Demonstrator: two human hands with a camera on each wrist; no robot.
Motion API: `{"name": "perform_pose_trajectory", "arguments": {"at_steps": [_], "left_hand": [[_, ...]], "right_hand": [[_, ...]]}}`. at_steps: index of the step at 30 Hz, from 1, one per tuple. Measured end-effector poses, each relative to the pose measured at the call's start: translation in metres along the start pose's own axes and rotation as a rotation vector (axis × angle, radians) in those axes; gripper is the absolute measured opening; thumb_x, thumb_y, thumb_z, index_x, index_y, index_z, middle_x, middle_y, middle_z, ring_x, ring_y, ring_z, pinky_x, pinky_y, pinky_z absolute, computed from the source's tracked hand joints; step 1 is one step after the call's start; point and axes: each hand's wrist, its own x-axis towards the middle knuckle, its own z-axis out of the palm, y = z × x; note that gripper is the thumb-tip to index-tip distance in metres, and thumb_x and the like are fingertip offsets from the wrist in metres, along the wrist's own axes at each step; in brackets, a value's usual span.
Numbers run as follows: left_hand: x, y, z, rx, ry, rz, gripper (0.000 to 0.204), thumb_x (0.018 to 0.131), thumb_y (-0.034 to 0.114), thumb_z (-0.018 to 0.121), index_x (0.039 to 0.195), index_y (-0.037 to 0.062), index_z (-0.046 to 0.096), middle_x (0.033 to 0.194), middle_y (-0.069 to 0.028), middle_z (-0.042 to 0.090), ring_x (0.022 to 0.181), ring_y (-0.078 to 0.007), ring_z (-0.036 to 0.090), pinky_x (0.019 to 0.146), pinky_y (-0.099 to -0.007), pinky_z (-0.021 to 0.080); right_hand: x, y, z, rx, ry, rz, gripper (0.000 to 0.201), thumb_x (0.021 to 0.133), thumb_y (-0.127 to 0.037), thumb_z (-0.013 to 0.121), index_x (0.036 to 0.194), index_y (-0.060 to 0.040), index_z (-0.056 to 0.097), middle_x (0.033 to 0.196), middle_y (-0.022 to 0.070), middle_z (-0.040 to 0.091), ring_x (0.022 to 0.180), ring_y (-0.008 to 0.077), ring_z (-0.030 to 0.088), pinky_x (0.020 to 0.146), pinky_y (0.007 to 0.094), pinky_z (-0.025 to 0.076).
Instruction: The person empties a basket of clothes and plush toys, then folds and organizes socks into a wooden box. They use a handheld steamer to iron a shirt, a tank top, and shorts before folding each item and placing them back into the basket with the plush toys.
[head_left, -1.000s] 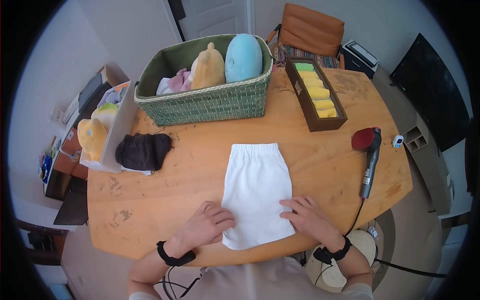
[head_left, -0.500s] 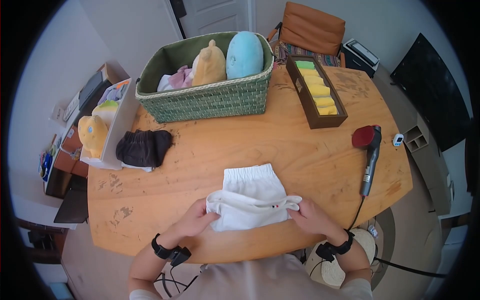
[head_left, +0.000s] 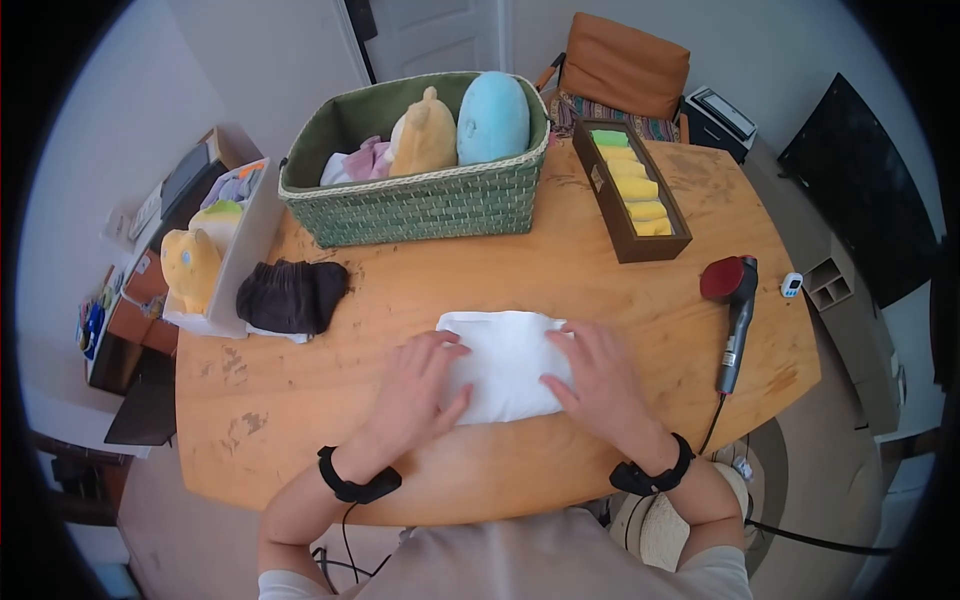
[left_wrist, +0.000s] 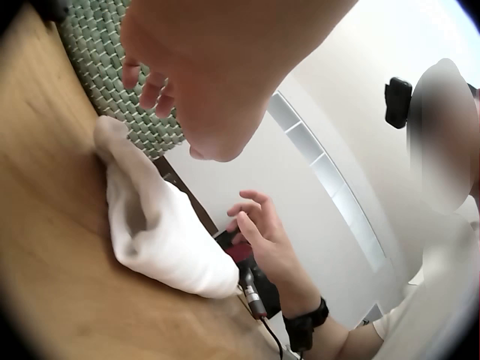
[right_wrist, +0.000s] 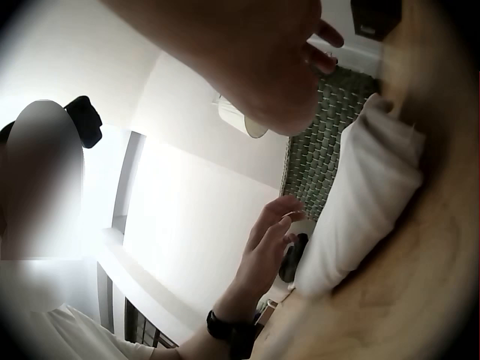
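A white cloth garment (head_left: 508,370) lies folded into a compact, roughly rectangular bundle near the front of the wooden table. In the left wrist view its side shows thick, loose layers with a gap between the folds. My left hand (head_left: 415,385), fingers spread, is over its left edge in the head view. On the opposite side my right hand (head_left: 600,385) is likewise spread, fingertips overlapping the right edge. Both wrist views show the hands raised a little above the cloth, holding nothing. The waistband is hidden inside the fold.
A green woven basket (head_left: 420,210) with plush toys stands at the back. Left are a white bin (head_left: 240,255) and folded dark garment (head_left: 290,298). Right are a brown box (head_left: 655,247) of rolled yellow and green cloths, a corded red-and-grey appliance (head_left: 738,325) and a small white device (head_left: 792,285).
The white garment was laid out long; both hands gripped its near end and folded it up over the waistband. They have since let go and moved forward over the bundle.
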Motion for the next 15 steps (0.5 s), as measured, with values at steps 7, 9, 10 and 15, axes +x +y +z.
{"name": "perform_pose_trajectory", "arguments": {"at_steps": [7,9,10,15], "left_hand": [[-0.015,0.005,0.039,0.256,-0.307,0.125,0.077,0.084,0.028,0.077,0.152,0.0156,0.042,0.161,-0.0229,0.028,0.15,-0.0429,0.026,0.112,-0.055,0.039],[-0.014,-0.001,0.041,0.276,-0.299,0.129,0.075,0.082,0.028,0.077,0.149,0.017,0.045,0.159,-0.0218,0.032,0.148,-0.0438,0.029,0.111,-0.054,0.041],[-0.012,-0.003,0.046,0.322,-0.297,0.132,0.07,0.082,0.027,0.077,0.144,0.0157,0.048,0.157,-0.02,0.036,0.147,-0.0427,0.032,0.108,-0.0533,0.044],[0.003,-0.005,0.038,0.34,-0.205,0.105,0.049,0.08,0.022,0.076,0.124,0.0126,0.057,0.14,-0.0134,0.056,0.13,-0.0338,0.055,0.094,-0.049,0.053]], "right_hand": [[-0.011,0.003,0.025,-0.142,-0.422,-0.09,0.083,0.079,-0.014,0.074,0.154,-0.0123,0.039,0.163,0.0198,0.028,0.146,0.0409,0.034,0.117,0.0494,0.032],[-0.007,0.004,0.025,-0.12,-0.415,-0.113,0.08,0.078,-0.013,0.073,0.152,-0.0117,0.042,0.161,0.0197,0.032,0.145,0.0389,0.036,0.116,0.05,0.033],[-0.006,0.005,0.024,-0.109,-0.409,-0.107,0.077,0.077,-0.011,0.073,0.149,-0.011,0.046,0.159,0.0196,0.036,0.144,0.037,0.039,0.115,0.0505,0.034],[0.013,0.019,0.01,0.06,-0.347,-0.095,0.056,0.078,-0.009,0.073,0.132,-0.0091,0.059,0.137,0.0194,0.059,0.119,0.0339,0.06,0.1,0.0458,0.047]]}}
